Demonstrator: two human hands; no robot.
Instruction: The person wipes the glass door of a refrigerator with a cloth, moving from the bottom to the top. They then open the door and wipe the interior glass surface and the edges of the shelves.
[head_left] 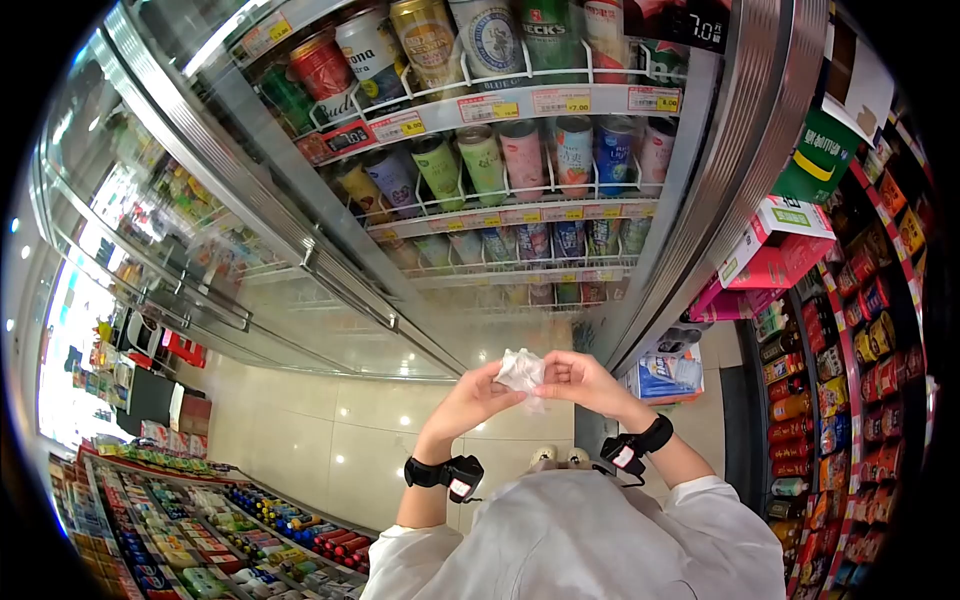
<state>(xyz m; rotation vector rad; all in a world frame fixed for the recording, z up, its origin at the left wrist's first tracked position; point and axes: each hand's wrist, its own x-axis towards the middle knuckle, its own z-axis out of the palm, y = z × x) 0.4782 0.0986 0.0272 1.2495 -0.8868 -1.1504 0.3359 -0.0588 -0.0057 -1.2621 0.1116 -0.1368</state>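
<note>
A crumpled white tissue (521, 371) is held between my two hands, in front of my body at about waist height. My left hand (480, 393) pinches its left side between thumb and fingers. On the other side, my right hand (585, 383) grips the tissue's lower right edge, fingers curled. A thin, see-through end hangs below the right thumb. Both wrists wear black straps with small devices. Just beyond my hands stands a glass-doored drinks cooler (440, 300), with rows of cans (480, 165) on wire shelves behind the glass.
A blue-and-white carton (665, 374) stands on the floor to the right, below pink boxes (775, 255). Snack shelves (850, 380) line the right side. At lower left is a shelf of bottles and packets (230, 530). Pale floor tiles (310, 420) lie beneath me.
</note>
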